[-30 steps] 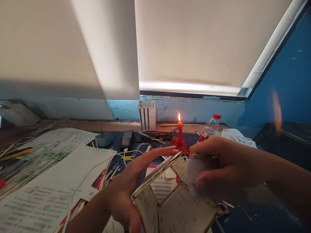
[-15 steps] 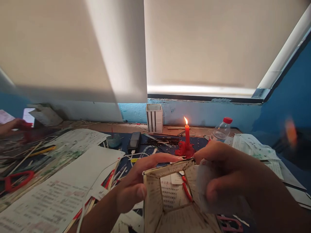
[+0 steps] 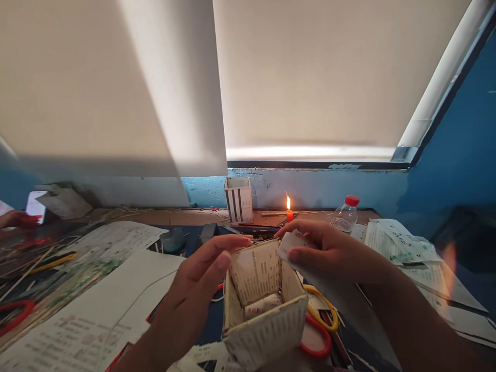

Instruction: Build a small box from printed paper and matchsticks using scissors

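Right hand point(image 3: 329, 253) — fingers point(image 3: 300, 228) pinched on a paper scrap point(image 3: 292, 245); left hand point(image 3: 194, 281) spread open, fingers point(image 3: 236, 242) just beside the rim of an open-topped printed-paper box point(image 3: 263, 330).

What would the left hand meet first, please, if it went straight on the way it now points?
Most likely the right hand holding a paper scrap, though depth is hard to judge from this view.

The left hand point(image 3: 196, 281) is held open, its fingers extended rightward; the right hand point(image 3: 329, 253) is curled, its fingers pressed toward the thumb.
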Demonstrator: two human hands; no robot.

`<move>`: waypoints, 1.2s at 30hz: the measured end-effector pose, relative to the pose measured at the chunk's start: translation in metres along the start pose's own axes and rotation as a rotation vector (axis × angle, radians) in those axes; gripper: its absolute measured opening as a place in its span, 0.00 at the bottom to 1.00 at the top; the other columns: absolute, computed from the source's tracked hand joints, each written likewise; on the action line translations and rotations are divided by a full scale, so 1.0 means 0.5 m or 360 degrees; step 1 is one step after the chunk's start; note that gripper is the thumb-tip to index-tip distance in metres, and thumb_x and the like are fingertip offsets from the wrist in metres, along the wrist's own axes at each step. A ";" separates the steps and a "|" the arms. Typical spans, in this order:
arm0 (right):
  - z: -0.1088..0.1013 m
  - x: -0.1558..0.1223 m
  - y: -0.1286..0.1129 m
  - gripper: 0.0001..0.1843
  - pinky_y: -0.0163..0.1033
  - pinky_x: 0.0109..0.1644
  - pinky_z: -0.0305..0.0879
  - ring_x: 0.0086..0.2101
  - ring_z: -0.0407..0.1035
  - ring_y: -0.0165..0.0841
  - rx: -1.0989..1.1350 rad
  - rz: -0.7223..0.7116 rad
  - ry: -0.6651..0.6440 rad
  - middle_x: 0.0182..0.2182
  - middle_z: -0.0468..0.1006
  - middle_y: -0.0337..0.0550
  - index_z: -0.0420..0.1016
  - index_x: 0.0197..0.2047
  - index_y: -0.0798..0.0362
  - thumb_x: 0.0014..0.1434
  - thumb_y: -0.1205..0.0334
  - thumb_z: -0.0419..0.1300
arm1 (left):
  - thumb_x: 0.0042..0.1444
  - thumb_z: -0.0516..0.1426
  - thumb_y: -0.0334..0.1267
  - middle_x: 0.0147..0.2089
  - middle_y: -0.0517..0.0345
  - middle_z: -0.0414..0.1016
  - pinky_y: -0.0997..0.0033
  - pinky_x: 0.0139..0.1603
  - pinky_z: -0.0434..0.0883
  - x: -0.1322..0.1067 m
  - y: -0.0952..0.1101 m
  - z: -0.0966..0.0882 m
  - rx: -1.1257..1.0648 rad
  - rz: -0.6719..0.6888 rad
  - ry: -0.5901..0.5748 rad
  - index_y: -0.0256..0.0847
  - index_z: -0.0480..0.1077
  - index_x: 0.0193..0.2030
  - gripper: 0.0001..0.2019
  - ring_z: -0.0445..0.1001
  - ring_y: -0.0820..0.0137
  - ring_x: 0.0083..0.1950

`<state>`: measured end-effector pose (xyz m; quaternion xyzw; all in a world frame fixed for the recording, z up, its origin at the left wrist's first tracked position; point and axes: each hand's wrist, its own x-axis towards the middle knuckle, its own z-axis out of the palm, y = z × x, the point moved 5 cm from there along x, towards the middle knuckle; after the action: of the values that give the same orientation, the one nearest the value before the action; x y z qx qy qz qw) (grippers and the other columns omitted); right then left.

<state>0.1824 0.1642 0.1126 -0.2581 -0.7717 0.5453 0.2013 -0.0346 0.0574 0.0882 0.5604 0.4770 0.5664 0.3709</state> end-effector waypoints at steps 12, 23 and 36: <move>0.017 -0.044 -0.045 0.17 0.37 0.36 0.69 0.36 0.75 0.38 -0.0187 -0.0042 0.0054 0.37 0.81 0.42 0.80 0.50 0.50 0.62 0.50 0.70 | 0.42 0.73 0.55 0.66 0.43 0.74 0.40 0.63 0.74 -0.032 0.142 0.085 0.1245 0.0472 -0.0238 0.50 0.71 0.67 0.43 0.71 0.41 0.67; 0.005 -0.065 -0.044 0.15 0.35 0.34 0.66 0.34 0.70 0.36 -0.0311 -0.0023 0.0172 0.34 0.78 0.41 0.79 0.45 0.52 0.63 0.49 0.69 | 0.53 0.60 0.36 0.47 0.53 0.84 0.34 0.67 0.67 -0.070 0.111 0.103 0.1695 0.1302 -0.0109 0.44 0.72 0.50 0.16 0.81 0.52 0.51; -0.037 -0.083 -0.070 0.16 0.32 0.25 0.58 0.27 0.63 0.29 -0.0313 -0.0092 0.0550 0.29 0.69 0.35 0.71 0.42 0.49 0.73 0.45 0.57 | 0.64 0.55 0.32 0.47 0.53 0.78 0.28 0.65 0.66 -0.044 0.130 0.101 0.1596 0.0952 -0.0037 0.44 0.73 0.37 0.07 0.77 0.57 0.54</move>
<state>0.2199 0.1427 0.1507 -0.3441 -0.7823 0.4088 0.3201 0.0248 0.0250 0.1397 0.7841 0.5038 0.3453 -0.1104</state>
